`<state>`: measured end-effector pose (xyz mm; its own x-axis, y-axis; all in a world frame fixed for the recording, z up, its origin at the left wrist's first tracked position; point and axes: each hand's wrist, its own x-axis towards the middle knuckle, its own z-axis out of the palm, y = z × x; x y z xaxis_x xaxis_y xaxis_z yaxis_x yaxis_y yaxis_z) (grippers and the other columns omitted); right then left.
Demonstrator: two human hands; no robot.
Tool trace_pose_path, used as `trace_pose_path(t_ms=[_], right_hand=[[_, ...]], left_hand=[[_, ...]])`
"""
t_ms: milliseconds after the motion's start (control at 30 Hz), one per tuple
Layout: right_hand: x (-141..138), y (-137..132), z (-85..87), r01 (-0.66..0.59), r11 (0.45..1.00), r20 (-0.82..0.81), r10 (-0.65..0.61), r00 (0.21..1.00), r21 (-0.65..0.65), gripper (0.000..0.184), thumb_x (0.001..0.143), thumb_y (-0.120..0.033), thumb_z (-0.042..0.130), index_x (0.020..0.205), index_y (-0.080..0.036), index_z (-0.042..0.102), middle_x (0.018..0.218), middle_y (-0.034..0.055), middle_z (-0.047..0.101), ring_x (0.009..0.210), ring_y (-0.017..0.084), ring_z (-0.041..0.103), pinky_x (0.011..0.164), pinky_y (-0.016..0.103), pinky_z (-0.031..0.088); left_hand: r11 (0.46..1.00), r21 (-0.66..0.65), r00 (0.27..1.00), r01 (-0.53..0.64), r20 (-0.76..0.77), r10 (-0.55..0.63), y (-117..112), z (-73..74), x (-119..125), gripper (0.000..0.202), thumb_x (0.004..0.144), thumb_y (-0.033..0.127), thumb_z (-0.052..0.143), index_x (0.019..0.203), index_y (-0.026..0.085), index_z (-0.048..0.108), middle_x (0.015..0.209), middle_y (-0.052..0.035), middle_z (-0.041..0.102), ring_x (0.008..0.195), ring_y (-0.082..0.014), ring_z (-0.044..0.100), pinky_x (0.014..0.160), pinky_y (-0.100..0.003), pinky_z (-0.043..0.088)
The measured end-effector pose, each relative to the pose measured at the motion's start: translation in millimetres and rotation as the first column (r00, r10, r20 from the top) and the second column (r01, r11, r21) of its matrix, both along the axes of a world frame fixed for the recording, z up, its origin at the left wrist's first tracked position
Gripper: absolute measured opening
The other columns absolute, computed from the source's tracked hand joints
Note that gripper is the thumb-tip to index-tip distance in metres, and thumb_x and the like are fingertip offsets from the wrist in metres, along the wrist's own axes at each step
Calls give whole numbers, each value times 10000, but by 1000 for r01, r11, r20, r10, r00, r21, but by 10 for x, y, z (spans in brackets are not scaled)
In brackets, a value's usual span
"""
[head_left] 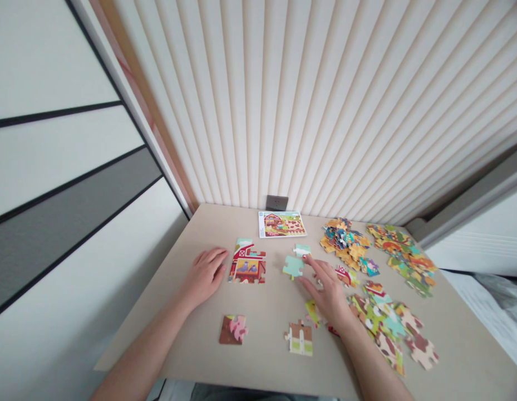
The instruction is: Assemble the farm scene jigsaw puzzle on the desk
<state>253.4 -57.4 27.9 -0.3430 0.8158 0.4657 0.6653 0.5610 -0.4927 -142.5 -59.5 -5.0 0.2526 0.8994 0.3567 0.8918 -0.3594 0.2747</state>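
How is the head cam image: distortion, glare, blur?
Head view: strong wide-angle bowing, wall slats fan outward; light soft and even, only faint shadows beside the left hand and right hand; no glare on the table; loose puzzle pieces sharp enough.

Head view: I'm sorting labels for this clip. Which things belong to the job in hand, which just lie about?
In use: teal cardboard puzzle piece; joined red-barn puzzle section; farm-picture guide card; heaps of loose colourful pieces.
Lying about: grey wall socket; ribbed cream wall.
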Motion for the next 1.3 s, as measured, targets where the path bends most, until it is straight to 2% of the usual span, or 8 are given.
trace_pose_path(t_ms=[200, 567, 767, 1300], right_hand=[[17, 12, -28, 42, 999, -55, -43, 998, -13, 594, 1018, -355, 601, 1573, -318, 395, 1336, 120, 641, 1188, 298, 600, 997, 505, 515], [-9, -15, 9, 39, 999, -103, -36, 994, 25, 650, 1010, -315, 615, 1604, -335, 352, 1317, 117, 653, 1152, 288, 623, 952, 473, 543], [7, 2, -34, 20, 998, -131, -13, 991, 56, 653, 994, -316, 655, 1590, -330, 388, 1301, 117, 661, 1152, 292, 625, 953, 486, 543], [-11, 16, -16, -9, 999, -85, 12, 996, 35, 603, 1005, -298, 643, 1566, -328, 424, 1303, 117, 660, 1186, 297, 615, 981, 499, 543]], left_hand=[[1000, -17, 1000, -1, -7, 1, -3, -4, -16, 407, 1038, 294, 428, 1411, 245, 582, 1431, -92, 603, 1332, -291, 544, 1153, -536, 412], [1000, -15, 1000, 10, -25, -10, 6, -2, -22, 398, 1034, 291, 437, 1396, 248, 596, 1429, -89, 606, 1332, -293, 547, 1147, -528, 422], [1000, -15, 999, 0, -49, -1, 3, 5, -16, 397, 1040, 290, 431, 1392, 227, 603, 1431, -96, 606, 1321, -294, 553, 1149, -527, 424], [1000, -29, 997, 10, -73, -12, -30, 63, 21, 399, 1041, 295, 439, 1406, 217, 582, 1450, -92, 594, 1359, -287, 522, 1174, -510, 388]])
